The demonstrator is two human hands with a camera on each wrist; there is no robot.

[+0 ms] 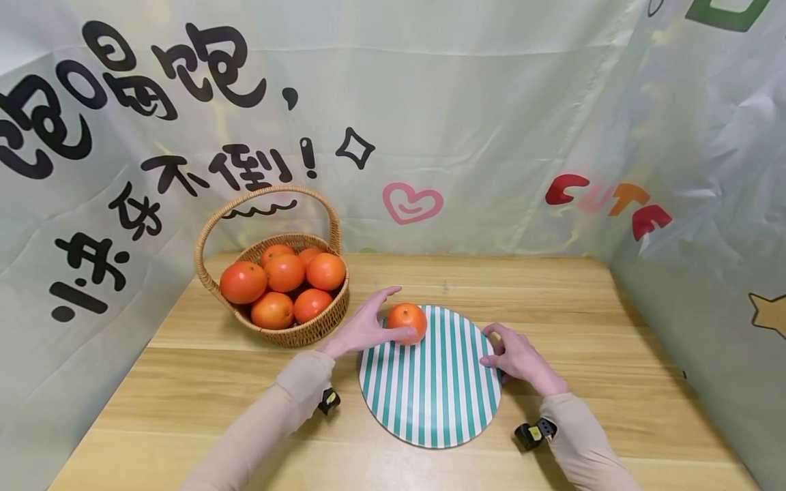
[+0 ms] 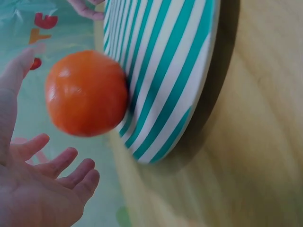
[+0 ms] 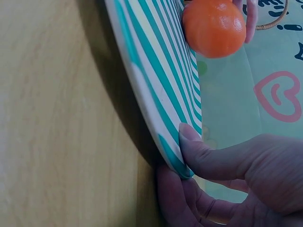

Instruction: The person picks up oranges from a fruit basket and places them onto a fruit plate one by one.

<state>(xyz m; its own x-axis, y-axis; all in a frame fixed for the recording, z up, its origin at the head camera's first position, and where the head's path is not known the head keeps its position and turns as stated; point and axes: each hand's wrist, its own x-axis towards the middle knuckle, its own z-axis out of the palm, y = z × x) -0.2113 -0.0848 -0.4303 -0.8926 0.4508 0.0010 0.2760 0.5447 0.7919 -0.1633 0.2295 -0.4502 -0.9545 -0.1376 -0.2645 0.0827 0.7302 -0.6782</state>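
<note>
An orange (image 1: pixel 406 323) sits near the far left edge of a round plate (image 1: pixel 432 389) with green and white stripes. My left hand (image 1: pixel 367 326) is beside this orange, thumb and fingers spread; in the left wrist view a gap separates the hand (image 2: pixel 47 184) from the orange (image 2: pixel 87 93). At the plate's right edge, my right hand (image 1: pixel 518 356) pinches the rim. The right wrist view has the thumb (image 3: pixel 203 156) on top of the plate (image 3: pixel 156 71) and the fingers curled under it.
A wicker basket (image 1: pixel 307 332) with a tall arched handle stands at the back left, holding several oranges (image 1: pixel 285 273). The wooden table (image 1: pixel 552 293) meets a printed cloth backdrop (image 1: pixel 491 123) behind and at both sides.
</note>
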